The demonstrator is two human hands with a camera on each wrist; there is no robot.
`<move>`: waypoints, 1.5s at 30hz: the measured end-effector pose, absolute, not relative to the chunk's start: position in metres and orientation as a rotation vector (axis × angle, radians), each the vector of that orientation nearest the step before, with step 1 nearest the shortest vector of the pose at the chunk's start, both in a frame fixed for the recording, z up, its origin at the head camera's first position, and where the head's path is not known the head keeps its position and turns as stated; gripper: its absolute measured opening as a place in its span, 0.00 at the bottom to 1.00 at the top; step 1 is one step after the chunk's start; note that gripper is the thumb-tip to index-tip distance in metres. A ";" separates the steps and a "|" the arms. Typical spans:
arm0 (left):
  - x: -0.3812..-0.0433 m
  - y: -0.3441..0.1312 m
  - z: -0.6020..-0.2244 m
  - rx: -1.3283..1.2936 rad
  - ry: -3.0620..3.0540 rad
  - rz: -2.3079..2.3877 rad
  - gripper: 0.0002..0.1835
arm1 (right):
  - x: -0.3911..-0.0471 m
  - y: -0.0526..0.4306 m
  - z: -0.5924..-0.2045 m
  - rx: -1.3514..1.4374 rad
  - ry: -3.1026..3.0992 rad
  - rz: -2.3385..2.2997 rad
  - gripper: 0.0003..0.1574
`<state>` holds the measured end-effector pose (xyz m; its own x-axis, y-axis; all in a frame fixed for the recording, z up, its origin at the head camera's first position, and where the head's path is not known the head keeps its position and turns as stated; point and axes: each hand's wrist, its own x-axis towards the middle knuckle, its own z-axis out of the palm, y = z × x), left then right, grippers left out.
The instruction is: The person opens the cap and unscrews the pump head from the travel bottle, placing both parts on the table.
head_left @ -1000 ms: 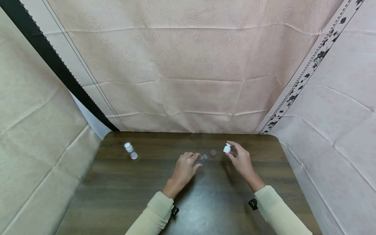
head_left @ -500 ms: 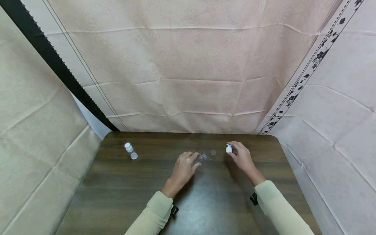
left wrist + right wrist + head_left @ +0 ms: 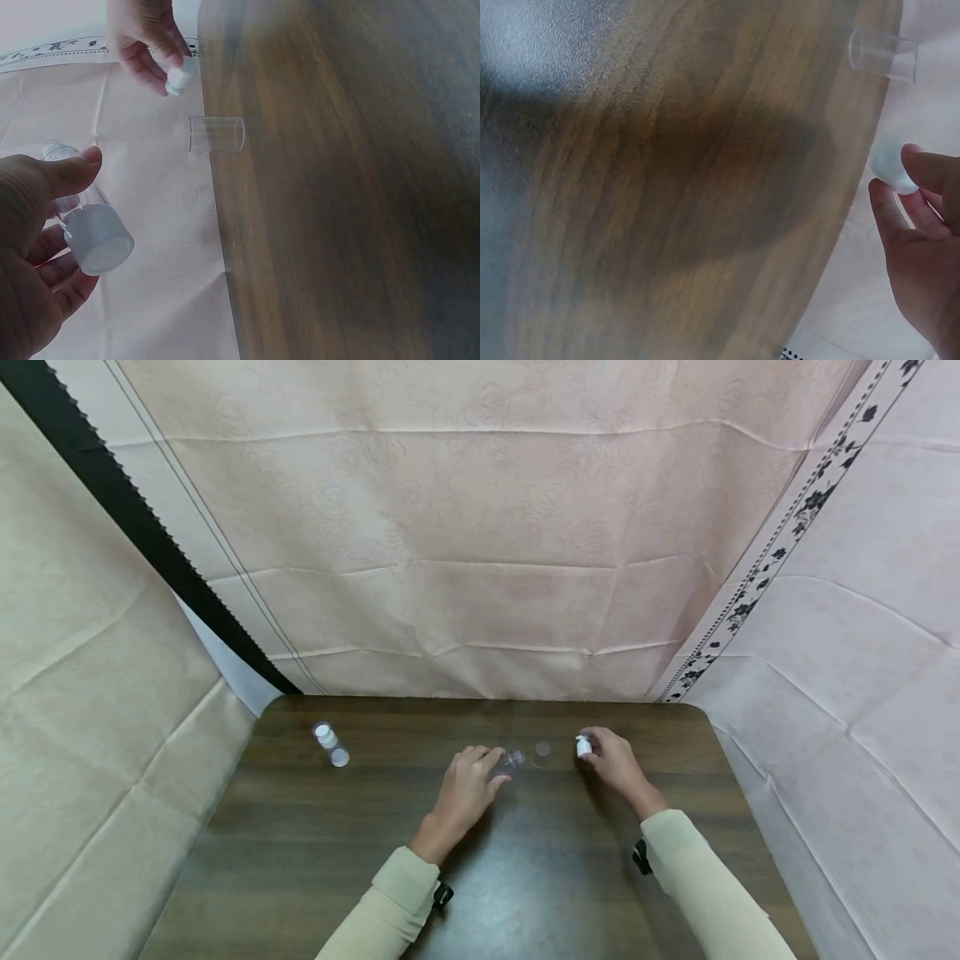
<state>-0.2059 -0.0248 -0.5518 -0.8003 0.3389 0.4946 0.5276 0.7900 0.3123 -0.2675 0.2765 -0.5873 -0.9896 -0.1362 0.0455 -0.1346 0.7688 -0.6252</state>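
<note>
In the head view my left hand (image 3: pixel 463 789) grips a small clear bottle (image 3: pixel 512 762). The left wrist view shows the thumb on one side of this bottle, fingers behind it, and its frosted white bottom (image 3: pixel 97 238) towards the camera. Between thumb and fingertips my right hand (image 3: pixel 618 766) pinches a small white pump top (image 3: pixel 583 746), close to the table; its fine shape is unclear in the right wrist view. Between the hands a clear cylindrical cap (image 3: pixel 542 752) stands on the table, touched by neither hand.
A second small bottle (image 3: pixel 331 744), clear with a white top, stands at the back left of the brown wooden table (image 3: pixel 300 843). Behind the table's far edge hangs a pale cloth (image 3: pixel 480 610), with more cloth at both sides.
My right hand has come down a little with the white pump top, which has turned from tilted to more upright. The left hand and its bottle have barely moved.
</note>
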 end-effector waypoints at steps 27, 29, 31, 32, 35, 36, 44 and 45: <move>-0.211 -0.026 -0.552 -0.646 -2.577 -0.637 0.22 | -0.273 0.275 -0.608 -0.187 2.926 -0.884 0.24; -0.211 -0.026 -0.552 -0.642 -2.580 -0.638 0.22 | -0.273 0.275 -0.609 -0.187 2.922 -0.872 0.24; -0.211 -0.026 -0.552 -0.640 -2.583 -0.639 0.22 | -0.273 0.275 -0.609 -0.189 2.920 -0.864 0.24; -0.211 -0.026 -0.552 -0.640 -2.585 -0.640 0.22 | -0.273 0.275 -0.609 -0.192 2.919 -0.862 0.24; -0.212 -0.026 -0.552 -0.640 -2.587 -0.642 0.22 | -0.272 0.276 -0.610 -0.203 2.925 -0.864 0.24; -0.211 -0.026 -0.552 -0.640 -2.585 -0.645 0.22 | -0.272 0.276 -0.610 -0.212 2.932 -0.865 0.24; -0.213 -0.026 -0.551 -0.615 -2.596 -0.675 0.23 | -0.270 0.277 -0.612 -0.267 2.956 -0.890 0.25; -0.213 -0.026 -0.550 -0.614 -2.592 -0.683 0.23 | -0.270 0.277 -0.612 -0.264 2.954 -0.896 0.25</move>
